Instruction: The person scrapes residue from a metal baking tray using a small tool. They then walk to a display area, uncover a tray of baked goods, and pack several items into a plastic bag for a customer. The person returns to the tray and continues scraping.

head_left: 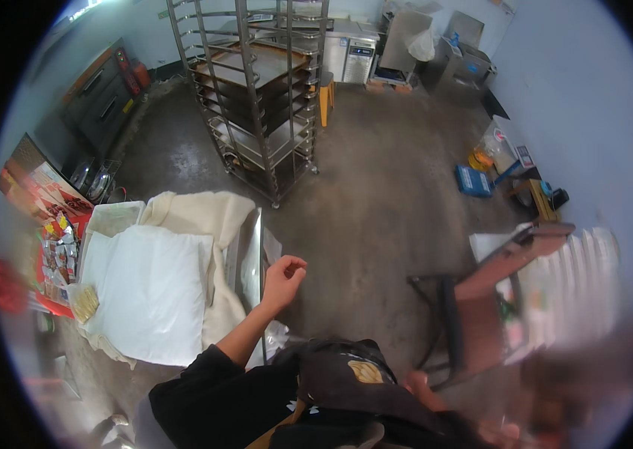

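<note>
My left hand hangs in the air just right of a table edge, fingers loosely curled with a gap to the thumb; nothing shows in it. Close to its left, a metal sheet edge stands beside folded cream cloth and a large white cloth or cushion. My right hand is low beside my dark apron. It is blurred and partly hidden, so its fingers cannot be made out. A brown folding chair stands to its right.
A tall metal rack with trays stands on wheels ahead. At left are a red crate of small packets and a white bin. White stacked sacks lie behind the chair; a blue scale-like box sits on the floor.
</note>
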Demonstrator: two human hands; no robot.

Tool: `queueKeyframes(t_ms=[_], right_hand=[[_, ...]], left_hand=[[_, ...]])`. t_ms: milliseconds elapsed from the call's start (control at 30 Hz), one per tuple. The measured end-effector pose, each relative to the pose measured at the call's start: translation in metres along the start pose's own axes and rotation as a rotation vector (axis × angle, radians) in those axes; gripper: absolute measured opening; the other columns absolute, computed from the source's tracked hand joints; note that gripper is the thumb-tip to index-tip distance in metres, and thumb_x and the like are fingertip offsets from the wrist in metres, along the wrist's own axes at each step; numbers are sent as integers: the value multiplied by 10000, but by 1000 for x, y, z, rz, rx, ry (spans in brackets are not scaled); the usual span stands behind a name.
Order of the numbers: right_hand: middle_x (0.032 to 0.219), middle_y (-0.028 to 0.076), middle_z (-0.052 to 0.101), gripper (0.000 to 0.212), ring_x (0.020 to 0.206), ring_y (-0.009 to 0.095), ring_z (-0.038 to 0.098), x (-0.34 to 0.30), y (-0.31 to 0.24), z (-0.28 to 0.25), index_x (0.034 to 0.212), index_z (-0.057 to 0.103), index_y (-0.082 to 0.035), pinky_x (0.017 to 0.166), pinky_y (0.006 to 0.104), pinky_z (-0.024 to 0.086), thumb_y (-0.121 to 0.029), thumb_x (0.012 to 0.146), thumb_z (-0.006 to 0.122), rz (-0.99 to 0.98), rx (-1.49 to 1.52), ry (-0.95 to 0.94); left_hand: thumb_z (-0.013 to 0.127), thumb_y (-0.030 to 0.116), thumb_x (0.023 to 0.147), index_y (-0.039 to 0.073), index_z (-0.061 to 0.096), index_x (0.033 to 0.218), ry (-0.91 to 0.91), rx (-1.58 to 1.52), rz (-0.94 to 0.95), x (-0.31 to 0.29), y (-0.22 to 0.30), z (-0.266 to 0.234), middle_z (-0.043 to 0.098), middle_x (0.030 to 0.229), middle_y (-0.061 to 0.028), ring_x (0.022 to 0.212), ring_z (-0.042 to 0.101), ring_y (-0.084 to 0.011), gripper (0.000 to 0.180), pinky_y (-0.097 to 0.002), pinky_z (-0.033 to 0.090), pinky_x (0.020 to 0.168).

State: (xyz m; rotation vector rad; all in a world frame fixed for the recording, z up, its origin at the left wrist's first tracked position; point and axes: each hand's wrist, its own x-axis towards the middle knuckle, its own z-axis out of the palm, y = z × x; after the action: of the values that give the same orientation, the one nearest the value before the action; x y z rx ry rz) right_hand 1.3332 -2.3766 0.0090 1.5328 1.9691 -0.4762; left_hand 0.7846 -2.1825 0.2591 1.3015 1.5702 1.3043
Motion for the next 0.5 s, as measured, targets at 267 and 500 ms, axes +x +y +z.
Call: queueKeyframes(t_ms=[267,500], right_hand=[[787,101,745,209,753,264,736,150,118,-42,813,762,-122,625,443,542,-289,875,653,123,604,-241],[805,120,755,215,764,277,737,364,236,-238,841,773,-105,636,456,538,-268,889,641,-178,126,-134]], left_hand=[[672,105,919,26,735,1021,188,39,-282,118,-20,73,712,856,-18,785,641,-97,143,-271,524,735],[697,121,923,18,732,1035,90,-23,-215,236,18,220,728,876,-28,806,650,-98,157,-274,528,757]])
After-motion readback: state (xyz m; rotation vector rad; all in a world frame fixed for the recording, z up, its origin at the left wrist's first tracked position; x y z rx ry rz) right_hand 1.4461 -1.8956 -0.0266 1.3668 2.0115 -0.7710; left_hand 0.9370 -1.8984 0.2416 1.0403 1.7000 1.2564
